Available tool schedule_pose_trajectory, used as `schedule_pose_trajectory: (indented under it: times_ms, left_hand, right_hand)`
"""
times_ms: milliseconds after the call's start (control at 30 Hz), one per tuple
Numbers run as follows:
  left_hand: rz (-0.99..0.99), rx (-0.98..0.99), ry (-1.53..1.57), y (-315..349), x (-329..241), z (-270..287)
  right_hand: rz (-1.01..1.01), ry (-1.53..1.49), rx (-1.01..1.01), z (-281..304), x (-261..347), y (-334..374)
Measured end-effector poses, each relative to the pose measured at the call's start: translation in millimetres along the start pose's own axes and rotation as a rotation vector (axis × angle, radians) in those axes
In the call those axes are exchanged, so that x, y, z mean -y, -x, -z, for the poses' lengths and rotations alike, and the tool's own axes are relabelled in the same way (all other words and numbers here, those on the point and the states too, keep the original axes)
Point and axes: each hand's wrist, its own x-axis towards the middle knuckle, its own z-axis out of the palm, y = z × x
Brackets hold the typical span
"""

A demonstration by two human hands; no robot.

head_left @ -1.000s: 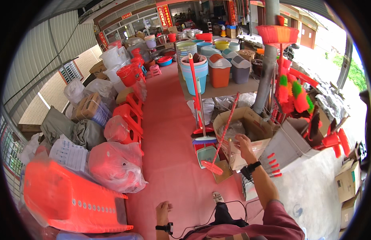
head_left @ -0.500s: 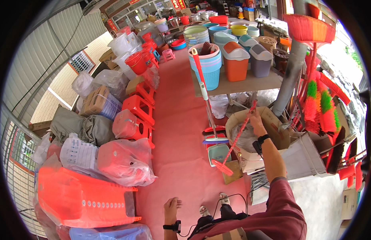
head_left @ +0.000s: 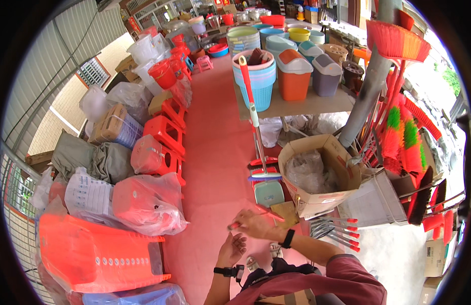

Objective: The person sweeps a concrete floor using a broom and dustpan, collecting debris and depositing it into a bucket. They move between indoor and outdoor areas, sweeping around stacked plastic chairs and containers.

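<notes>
My right hand is in front of my body, fingers wrapped round a thin red long-handled tool. Its end pokes out on the left side of the fist, and part of its far end shows beyond the hand; the exact kind is unclear. Just below and left, my left hand has loosely bent fingers that stand apart, palm turned to the right, holding nothing I can see. Past the hands stands an open cardboard box with clear plastic inside. A pale green dustpan and a long-handled broom are beside it.
Wrapped red stools and a large red plastic item line the left side. Bins and baskets stand on a low table ahead. Red brooms lean round a grey pole. Red-tipped metal tools lie near my right arm.
My right hand has drawn back from beside the box toward my body with the red tool, which now lies lower and foreshortened. My left hand has risen slightly to meet it.
</notes>
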Motion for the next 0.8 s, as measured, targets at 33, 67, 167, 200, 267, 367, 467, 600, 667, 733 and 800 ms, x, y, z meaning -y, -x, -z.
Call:
schedule_pose_trajectory:
  times_ms: [33,67,167,200,267,367,467,600,667,733,800]
  left_hand:
    - [0.064,0.066,0.093,-4,0,4]
    - [0.131,0.048,0.161,-8,0,9]
    - [0.124,0.068,0.200,-8,1,21]
    - [0.147,0.092,0.190,-2,0,25]
    - [0.187,0.126,0.181,22,4,31]
    - [0.230,0.022,0.194,59,5,24]
    - [0.166,-0.075,0.075,106,6,8]
    - [0.143,-0.269,0.009,146,-1,-6]
    - [0.156,-0.335,-0.063,156,-1,-8]
    - [0.174,-0.422,-0.168,162,5,-7]
    - [0.132,-0.474,-0.165,163,17,-6]
  right_hand:
    - [0.009,-0.023,0.054,-10,15,4]
    - [0.012,-0.073,0.101,-19,27,9]
    - [0.013,-0.348,0.212,-35,35,35]
    - [0.044,-0.476,0.236,-42,30,45]
    - [0.003,-0.353,0.369,-57,-1,61]
    - [-0.085,-0.203,0.147,-29,-78,112]
    - [-0.830,0.192,0.284,6,-152,156]
    - [-0.891,0.364,0.352,37,-224,182]
    - [-1.041,0.353,0.164,36,-241,181]
    - [-0.894,0.230,0.019,37,-250,172]
    - [-0.839,0.105,-0.036,38,-253,162]
